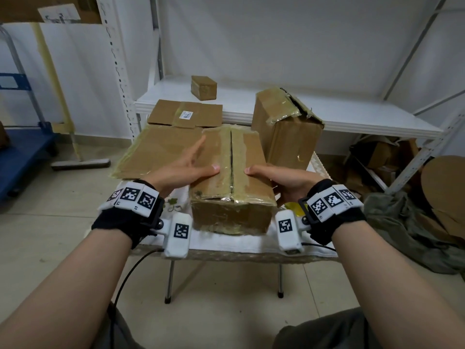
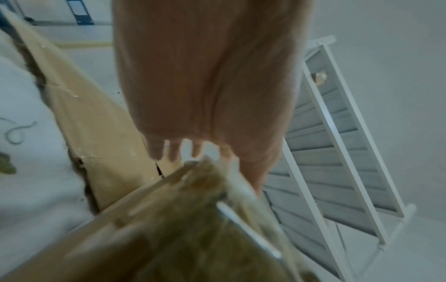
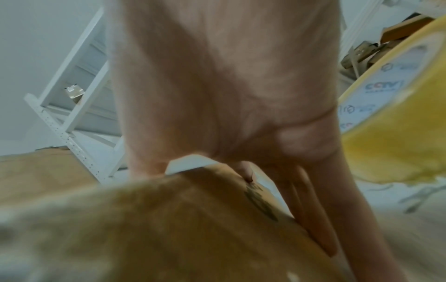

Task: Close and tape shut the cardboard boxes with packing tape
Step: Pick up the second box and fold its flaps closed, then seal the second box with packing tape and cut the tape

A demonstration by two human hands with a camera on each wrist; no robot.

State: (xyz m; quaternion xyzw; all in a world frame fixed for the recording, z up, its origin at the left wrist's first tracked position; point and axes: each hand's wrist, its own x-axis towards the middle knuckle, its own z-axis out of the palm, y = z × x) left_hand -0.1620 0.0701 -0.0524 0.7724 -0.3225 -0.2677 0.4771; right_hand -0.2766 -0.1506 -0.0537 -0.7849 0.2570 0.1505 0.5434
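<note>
A worn cardboard box (image 1: 241,157) sits mid-table, its two top flaps folded down with a dark slit open along the centre seam; old tape covers it. My left hand (image 1: 196,162) lies flat on the left flap, fingers straight, thumb near the seam. My right hand (image 1: 274,180) rests its thumb on the right flap while its straight fingers (image 3: 313,219) press the box's right wall (image 3: 169,229). A yellow tape roll (image 3: 391,114) lies on the cloth just right of that hand, barely showing in the head view (image 1: 293,207). The left wrist view shows my palm (image 2: 207,95) over the box's edge (image 2: 193,229).
A taller taped box (image 1: 286,132) stands behind to the right, touching the table's far edge. Flattened cardboard sheets (image 1: 156,152) lie left of the box. A small box (image 1: 203,87) sits on the white shelf (image 1: 352,117). The table (image 1: 226,241) wears a white cloth.
</note>
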